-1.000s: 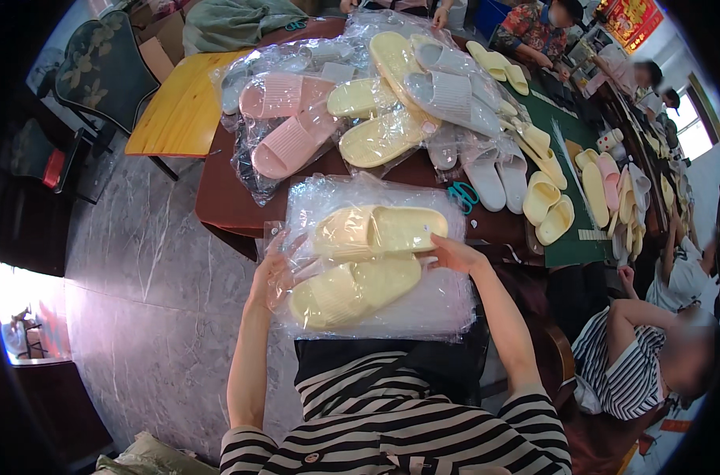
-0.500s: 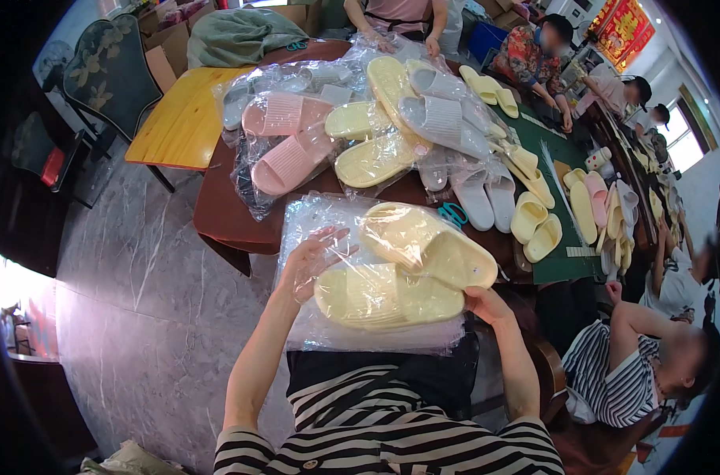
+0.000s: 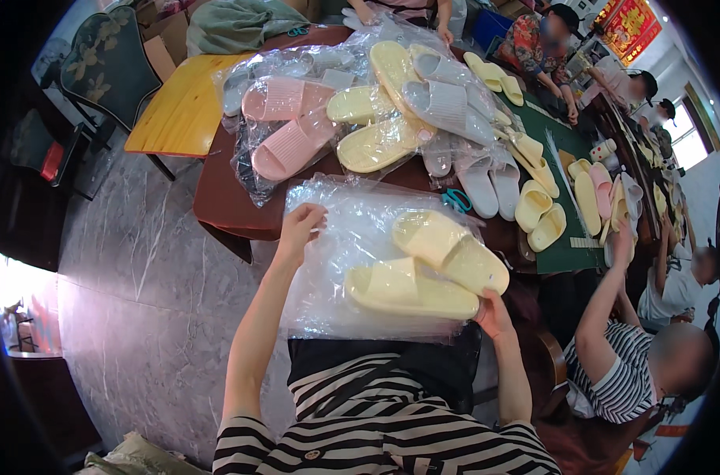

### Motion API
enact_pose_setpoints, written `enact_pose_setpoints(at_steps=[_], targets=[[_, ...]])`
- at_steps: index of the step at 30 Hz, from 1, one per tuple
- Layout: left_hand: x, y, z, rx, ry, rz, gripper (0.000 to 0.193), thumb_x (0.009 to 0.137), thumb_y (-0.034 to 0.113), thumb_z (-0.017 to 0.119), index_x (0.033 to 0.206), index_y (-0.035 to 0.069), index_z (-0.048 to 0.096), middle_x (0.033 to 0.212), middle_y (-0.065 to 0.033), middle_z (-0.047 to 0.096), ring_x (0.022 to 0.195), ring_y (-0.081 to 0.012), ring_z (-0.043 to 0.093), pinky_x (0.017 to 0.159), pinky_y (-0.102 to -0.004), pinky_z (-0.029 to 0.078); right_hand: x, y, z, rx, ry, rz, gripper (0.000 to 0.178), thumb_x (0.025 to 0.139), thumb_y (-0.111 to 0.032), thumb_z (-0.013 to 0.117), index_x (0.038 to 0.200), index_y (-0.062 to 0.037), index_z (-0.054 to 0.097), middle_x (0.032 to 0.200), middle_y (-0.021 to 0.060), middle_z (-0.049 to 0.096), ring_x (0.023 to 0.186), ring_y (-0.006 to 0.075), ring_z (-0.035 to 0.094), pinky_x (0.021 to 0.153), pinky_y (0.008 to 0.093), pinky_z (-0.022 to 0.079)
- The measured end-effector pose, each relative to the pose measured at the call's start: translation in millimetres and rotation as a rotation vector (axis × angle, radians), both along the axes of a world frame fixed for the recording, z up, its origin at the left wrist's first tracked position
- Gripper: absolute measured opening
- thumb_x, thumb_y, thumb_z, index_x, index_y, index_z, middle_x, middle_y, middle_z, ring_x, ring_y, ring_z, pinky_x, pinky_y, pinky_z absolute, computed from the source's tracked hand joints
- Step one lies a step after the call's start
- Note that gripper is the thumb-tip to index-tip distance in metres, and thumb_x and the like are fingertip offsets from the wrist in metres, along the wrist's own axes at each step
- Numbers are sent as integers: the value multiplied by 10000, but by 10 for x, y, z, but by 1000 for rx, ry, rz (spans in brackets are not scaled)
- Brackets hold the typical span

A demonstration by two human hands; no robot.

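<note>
A pair of pale yellow slippers (image 3: 411, 291) lies in or on clear plastic over a stack of clear plastic bags (image 3: 320, 293) at my lap; I cannot tell whether the film covers them fully. My right hand (image 3: 494, 315) grips the slippers at their right ends, thumb on top. My left hand (image 3: 302, 231) has its fingers bent together at the upper left edge of the clear plastic, pinching it. Beyond, on the brown table (image 3: 217, 194), bagged pink slippers (image 3: 284, 150), yellow slippers (image 3: 376, 146) and grey slippers (image 3: 447, 107) form a pile.
Teal-handled scissors (image 3: 456, 201) lie just past the bags. Loose yellow slippers (image 3: 540, 215) stand on the right by a green mat (image 3: 562, 255). A co-worker in stripes (image 3: 625, 364) sits close at right, reaching toward slippers. A yellow wooden table (image 3: 178, 111) adjoins at left.
The yellow slippers have shifted right and slightly down with my right hand. My left hand has moved up, its spread fingers now drawn together at the plastic. The co-worker's arm now reaches forward.
</note>
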State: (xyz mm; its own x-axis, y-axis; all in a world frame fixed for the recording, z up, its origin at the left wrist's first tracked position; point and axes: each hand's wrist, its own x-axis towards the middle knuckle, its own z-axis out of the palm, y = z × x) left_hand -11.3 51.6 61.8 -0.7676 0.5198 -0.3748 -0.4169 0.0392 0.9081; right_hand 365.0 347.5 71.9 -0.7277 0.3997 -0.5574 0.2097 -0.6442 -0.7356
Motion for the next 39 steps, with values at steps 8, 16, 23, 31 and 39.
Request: enact_pose_setpoints(at_steps=[8,16,23,31,39], targets=[[291,-326,5,-188,57,-243,625,947,391,613,1429,47,415,1190,-143,625,992,-207,644,834,-354,517,-30,154,-78,-239,77,15,548,989,-415,454,1404,-60,412,1273,168,619,1005,287,690,745,383,613],[514,-314,-357,-186,222,-281,344,985,233,577,1240,2,574,870,-94,677,797,-156,675,666,-273,521,-175,107,12,-219,91,312,668,966,-471,485,1457,-43,337,1297,204,593,1002,314,688,803,400,598],[631,-479,-425,-217,255,-31,283,996,233,562,1170,12,594,893,-74,682,752,-130,610,712,-271,501,-196,112,-67,4,55,225,664,905,-463,568,1399,-38,441,1265,150,620,963,260,692,742,381,607],[671,-583,-271,-72,389,-199,304,962,126,569,1241,7,542,900,-87,684,789,-134,645,752,-283,516,-241,146,-54,-62,133,83,620,901,-477,557,1341,-44,502,1224,127,638,940,286,689,628,366,587],[571,-788,-96,-165,338,66,501,935,37,583,1397,18,391,803,-88,616,680,-159,666,628,-304,580,-14,506,-152,-119,128,0,594,901,-491,536,1250,-11,531,1151,163,646,829,296,686,587,312,539]])
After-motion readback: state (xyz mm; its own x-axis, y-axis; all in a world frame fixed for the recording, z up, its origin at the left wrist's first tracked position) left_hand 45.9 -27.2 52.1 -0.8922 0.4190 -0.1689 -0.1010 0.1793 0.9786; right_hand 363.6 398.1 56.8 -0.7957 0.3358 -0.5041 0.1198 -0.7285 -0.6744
